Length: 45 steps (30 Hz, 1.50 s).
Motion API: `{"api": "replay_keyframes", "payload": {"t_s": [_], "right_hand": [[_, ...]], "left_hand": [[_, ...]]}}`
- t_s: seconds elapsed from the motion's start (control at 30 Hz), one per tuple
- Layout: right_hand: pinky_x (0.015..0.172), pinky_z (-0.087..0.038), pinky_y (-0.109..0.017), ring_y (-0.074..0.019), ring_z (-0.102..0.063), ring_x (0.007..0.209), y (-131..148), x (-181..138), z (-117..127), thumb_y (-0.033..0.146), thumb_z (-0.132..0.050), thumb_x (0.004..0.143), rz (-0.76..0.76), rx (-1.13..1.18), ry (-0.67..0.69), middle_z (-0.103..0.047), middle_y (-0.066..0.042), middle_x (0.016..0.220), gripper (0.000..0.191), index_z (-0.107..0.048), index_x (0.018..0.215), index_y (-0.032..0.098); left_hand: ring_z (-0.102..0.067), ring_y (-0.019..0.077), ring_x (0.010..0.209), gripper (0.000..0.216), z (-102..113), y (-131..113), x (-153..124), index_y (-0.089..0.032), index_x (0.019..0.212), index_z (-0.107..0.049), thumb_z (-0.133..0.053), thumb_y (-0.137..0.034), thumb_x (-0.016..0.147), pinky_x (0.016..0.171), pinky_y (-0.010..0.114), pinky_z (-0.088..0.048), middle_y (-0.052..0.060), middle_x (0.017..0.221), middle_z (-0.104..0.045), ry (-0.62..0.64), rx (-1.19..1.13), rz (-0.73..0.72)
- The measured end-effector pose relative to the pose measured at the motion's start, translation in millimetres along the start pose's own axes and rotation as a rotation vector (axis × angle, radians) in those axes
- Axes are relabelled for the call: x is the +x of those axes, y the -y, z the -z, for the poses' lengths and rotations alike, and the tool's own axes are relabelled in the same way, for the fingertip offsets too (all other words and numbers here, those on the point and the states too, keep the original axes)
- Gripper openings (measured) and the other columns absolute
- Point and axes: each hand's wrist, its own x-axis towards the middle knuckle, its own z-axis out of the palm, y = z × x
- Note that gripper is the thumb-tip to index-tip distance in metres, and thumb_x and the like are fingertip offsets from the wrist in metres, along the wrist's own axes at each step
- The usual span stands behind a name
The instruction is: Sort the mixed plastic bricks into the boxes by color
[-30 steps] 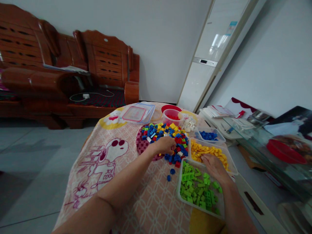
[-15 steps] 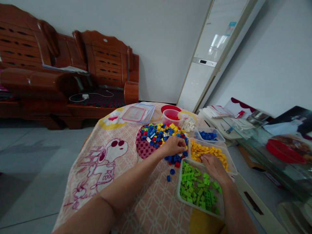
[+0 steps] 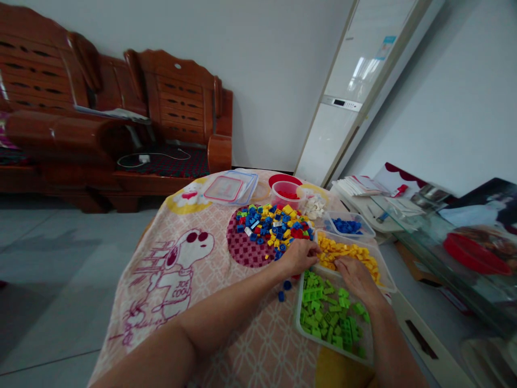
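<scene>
My left hand (image 3: 301, 255) is at the left rim of the yellow-brick box, its fingers curled together. Whatever they may hold is too small to make out. My right hand (image 3: 355, 276) rests over the near side of that box, with fingertips drawn together among the yellow toy bricks (image 3: 359, 254); nothing between them can be made out. Left of the hands, a mixed heap of toy bricks (image 3: 274, 222) in blue, yellow, red, white and green covers part of a dark pink patch. Directly in front of me, green bricks (image 3: 329, 312) fill a clear box (image 3: 299, 318).
Blue bricks (image 3: 345, 226) lie in a smaller clear box, and red bricks (image 3: 287, 195) in a round tub. White bricks (image 3: 314, 207) sit beside it. Flat lids (image 3: 226, 188) lie at the back left. Two loose blue bricks (image 3: 281, 296) are on the tablecloth (image 3: 250, 323). A glass shelf stands right.
My left hand has moved right and slightly toward me, from over the mixed heap to the yellow-brick box's rim. More of the heap shows. My right hand has hardly moved.
</scene>
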Motion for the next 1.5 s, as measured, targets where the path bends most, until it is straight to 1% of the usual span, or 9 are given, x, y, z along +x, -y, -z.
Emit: {"api": "replay_keyframes", "payload": {"t_s": [0.3,0.43,0.6,0.77,0.87,1.0,1.2,1.37,1.5], "right_hand": [[0.081,-0.042,-0.03,-0.0205,-0.062,0.085,0.0,-0.3,-0.3,0.032,-0.03,0.093,-0.003,0.023,-0.002,-0.069,-0.009,0.087,0.04,-0.064,0.077,0.019],[0.08,-0.043,-0.031,-0.0206,-0.062,0.083,1.0,-0.7,1.0,0.032,-0.03,0.093,-0.008,0.035,-0.006,-0.069,-0.01,0.087,0.04,-0.063,0.077,0.018],[0.079,-0.043,-0.03,-0.0199,-0.061,0.081,0.4,-1.4,1.7,0.031,-0.03,0.092,0.008,0.026,-0.009,-0.068,-0.008,0.084,0.039,-0.063,0.077,0.019],[0.079,-0.042,-0.03,-0.0197,-0.06,0.082,-0.3,-1.4,1.2,0.032,-0.029,0.093,0.002,-0.011,-0.008,-0.067,-0.009,0.085,0.039,-0.062,0.077,0.019],[0.078,-0.041,-0.029,-0.0194,-0.06,0.08,0.5,-1.3,2.1,0.032,-0.029,0.093,0.016,-0.012,0.002,-0.067,-0.009,0.084,0.04,-0.062,0.076,0.018],[0.075,-0.041,-0.028,-0.0186,-0.06,0.078,1.5,-1.4,3.4,0.031,-0.031,0.092,0.002,0.013,0.004,-0.068,-0.008,0.082,0.038,-0.062,0.075,0.019],[0.078,-0.042,-0.03,-0.0198,-0.061,0.08,-0.6,-1.0,1.3,0.034,-0.03,0.093,-0.004,0.025,-0.005,-0.068,-0.008,0.083,0.039,-0.062,0.075,0.02],[0.077,-0.042,-0.03,-0.0202,-0.061,0.08,-1.1,-0.9,0.6,0.034,-0.029,0.093,-0.01,0.0,0.001,-0.068,-0.009,0.084,0.04,-0.063,0.077,0.019],[0.078,-0.042,-0.03,-0.0204,-0.061,0.082,0.2,-1.1,1.5,0.033,-0.029,0.093,0.003,-0.006,-0.01,-0.068,-0.009,0.085,0.04,-0.063,0.076,0.019]], "left_hand": [[-0.062,0.0146,0.076,0.027,-2.3,2.6,-1.7,-0.018,0.098,-0.074,-0.057,-0.017,0.076,0.073,0.022,-0.047,0.004,0.088,-0.071,0.017,0.113,-0.046],[-0.063,0.0149,0.078,0.026,7.6,-0.5,-0.1,-0.017,0.096,-0.074,-0.057,-0.017,0.077,0.074,0.022,-0.047,0.005,0.09,-0.072,0.009,0.133,-0.071],[-0.063,0.0135,0.074,0.021,50.7,-1.7,2.9,-0.016,0.089,-0.074,-0.057,-0.019,0.078,0.069,0.02,-0.044,0.003,0.084,-0.072,0.013,0.162,-0.071],[-0.059,0.0134,0.063,0.014,102.5,11.6,-1.1,-0.014,0.074,-0.074,-0.061,-0.018,0.072,0.06,0.021,-0.039,0.003,0.068,-0.069,0.101,0.39,0.017],[-0.058,0.0136,0.06,0.012,117.7,23.8,-6.5,-0.015,0.066,-0.073,-0.062,-0.017,0.067,0.058,0.021,-0.038,0.003,0.061,-0.067,0.154,0.539,0.075],[-0.053,0.0123,0.05,0.011,116.5,34.8,-16.2,-0.016,0.053,-0.068,-0.06,-0.013,0.06,0.055,0.021,-0.039,0.001,0.048,-0.06,0.27,0.58,0.179],[-0.048,0.0112,0.04,0.012,106.5,36.6,-23.6,-0.017,0.049,-0.065,-0.073,-0.024,0.056,0.05,0.021,-0.039,-0.002,0.037,-0.051,0.405,0.5,0.26],[-0.052,0.0113,0.043,0.012,101.0,33.6,-21.1,-0.017,0.051,-0.066,-0.071,-0.023,0.06,0.05,0.02,-0.039,-0.001,0.043,-0.058,0.514,0.46,0.238],[-0.053,0.0112,0.044,0.012,95.8,34.5,-19.6,-0.018,0.051,-0.064,-0.071,-0.02,0.06,0.051,0.02,-0.038,-0.002,0.041,-0.056,0.535,0.485,0.206]]}}
